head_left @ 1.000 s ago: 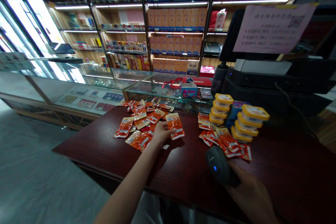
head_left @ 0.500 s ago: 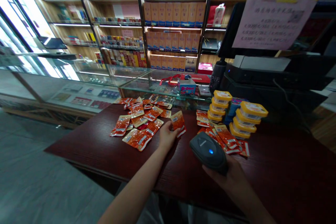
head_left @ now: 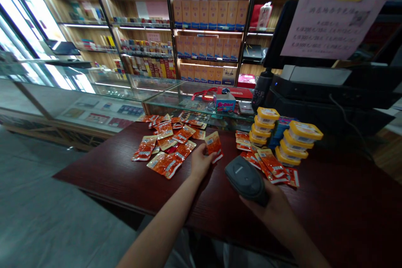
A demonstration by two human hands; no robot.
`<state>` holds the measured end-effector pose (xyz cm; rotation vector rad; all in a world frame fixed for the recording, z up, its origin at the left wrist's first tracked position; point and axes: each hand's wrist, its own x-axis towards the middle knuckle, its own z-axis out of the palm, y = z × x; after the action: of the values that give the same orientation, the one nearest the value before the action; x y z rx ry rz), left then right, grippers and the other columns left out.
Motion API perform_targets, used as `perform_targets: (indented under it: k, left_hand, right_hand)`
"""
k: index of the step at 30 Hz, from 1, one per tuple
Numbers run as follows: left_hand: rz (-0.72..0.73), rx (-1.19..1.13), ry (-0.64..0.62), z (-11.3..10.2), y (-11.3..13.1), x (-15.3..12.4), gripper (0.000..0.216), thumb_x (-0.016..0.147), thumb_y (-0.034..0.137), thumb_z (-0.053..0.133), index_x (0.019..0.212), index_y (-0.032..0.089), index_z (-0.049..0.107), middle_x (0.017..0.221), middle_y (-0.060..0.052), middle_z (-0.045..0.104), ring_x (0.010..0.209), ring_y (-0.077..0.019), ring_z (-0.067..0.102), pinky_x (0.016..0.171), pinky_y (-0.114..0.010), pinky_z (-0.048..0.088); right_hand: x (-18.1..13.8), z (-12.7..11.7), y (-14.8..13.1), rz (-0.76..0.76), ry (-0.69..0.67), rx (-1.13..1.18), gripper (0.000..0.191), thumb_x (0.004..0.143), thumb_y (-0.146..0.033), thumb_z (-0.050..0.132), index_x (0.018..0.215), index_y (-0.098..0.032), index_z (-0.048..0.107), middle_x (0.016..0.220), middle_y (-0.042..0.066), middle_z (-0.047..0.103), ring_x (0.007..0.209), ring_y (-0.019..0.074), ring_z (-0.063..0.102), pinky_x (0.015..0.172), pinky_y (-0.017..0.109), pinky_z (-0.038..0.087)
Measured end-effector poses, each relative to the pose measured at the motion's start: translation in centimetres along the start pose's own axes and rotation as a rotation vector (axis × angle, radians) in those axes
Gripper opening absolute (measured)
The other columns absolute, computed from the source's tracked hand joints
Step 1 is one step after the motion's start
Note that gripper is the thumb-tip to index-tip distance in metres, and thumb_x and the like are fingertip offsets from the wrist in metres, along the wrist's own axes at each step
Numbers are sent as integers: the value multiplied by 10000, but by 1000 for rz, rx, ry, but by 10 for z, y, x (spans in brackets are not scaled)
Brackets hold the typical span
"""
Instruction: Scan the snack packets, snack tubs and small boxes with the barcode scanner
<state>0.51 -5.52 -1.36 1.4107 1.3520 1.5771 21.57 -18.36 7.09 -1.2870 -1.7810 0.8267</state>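
My left hand [head_left: 201,161] is closed on an orange snack packet [head_left: 214,145], holding it upright with a printed barcode facing me. In my right hand [head_left: 274,203] is a dark grey barcode scanner [head_left: 245,178], its head pointing toward the held packet but apart from it. Left of the left hand lies a loose pile of similar orange packets [head_left: 184,134]. A smaller group of the packets [head_left: 271,162] lies beyond the scanner, to the right. The fingers under the scanner's grip are partly hidden.
Two stacks of yellow-lidded tubs, one nearer [head_left: 303,132] and one farther [head_left: 265,125], stand on the dark wooden table [head_left: 132,188]. Behind are a glass display counter [head_left: 160,92], a small candy box [head_left: 225,104] and a monitor with a paper notice [head_left: 329,25]. Stocked shelves line the wall.
The blue light on the scanner has gone out. The scanner has shifted slightly left; the left hand and its packet stay nearly in place.
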Motion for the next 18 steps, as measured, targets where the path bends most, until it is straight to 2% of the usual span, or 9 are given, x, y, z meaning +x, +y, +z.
perform_targets:
  k: [4, 8, 11, 13, 16, 18]
  left_hand:
    - [-50, -18, -2, -1, 10, -2, 286, 636, 222, 717, 909, 140, 689, 882, -74, 725, 768, -197, 665, 743, -321, 523]
    - [-105, -115, 9, -3, 21, -3, 273, 612, 265, 742, 840, 127, 684, 812, -71, 722, 724, -190, 667, 693, -294, 522]
    - [-187, -233, -56, 1, 29, -3, 303, 621, 331, 749, 824, 117, 680, 785, -79, 720, 674, -183, 664, 636, -280, 525]
    - [-275, -315, -128, 9, 36, -2, 344, 613, 354, 767, 840, 111, 679, 787, -83, 722, 649, -173, 662, 610, -270, 530]
    - [-405, -395, -217, 30, 47, 0, 356, 576, 319, 810, 821, 102, 669, 768, -88, 718, 619, -156, 661, 601, -259, 542]
    - [-456, -393, -227, 48, 51, 5, 320, 571, 265, 816, 788, 105, 645, 715, -74, 703, 588, -150, 654, 585, -260, 541]
  right_hand:
    - [-9, -10, 26, -5, 7, -521, 265, 721, -217, 598, 981, -247, 637, 875, 22, 720, 778, 229, 670, 676, 325, 487]
    - [-21, -15, 73, -166, 69, -797, 391, 709, -101, 518, 1077, -215, 585, 993, 61, 701, 851, 224, 664, 713, 321, 471]
    - [-27, -16, 101, -255, 137, -853, 411, 726, -110, 514, 1126, -197, 546, 996, 73, 692, 864, 216, 658, 723, 319, 475]
    - [-29, -15, 110, -307, 193, -863, 403, 743, -123, 515, 1139, -197, 529, 1010, 77, 689, 874, 217, 656, 731, 323, 479]
    - [-29, -14, 112, -353, 266, -854, 383, 764, -141, 515, 1142, -206, 517, 1017, 74, 688, 859, 207, 656, 739, 320, 483]
    - [-29, -13, 111, -357, 286, -842, 376, 766, -138, 511, 1135, -212, 520, 998, 65, 691, 836, 199, 657, 730, 312, 484]
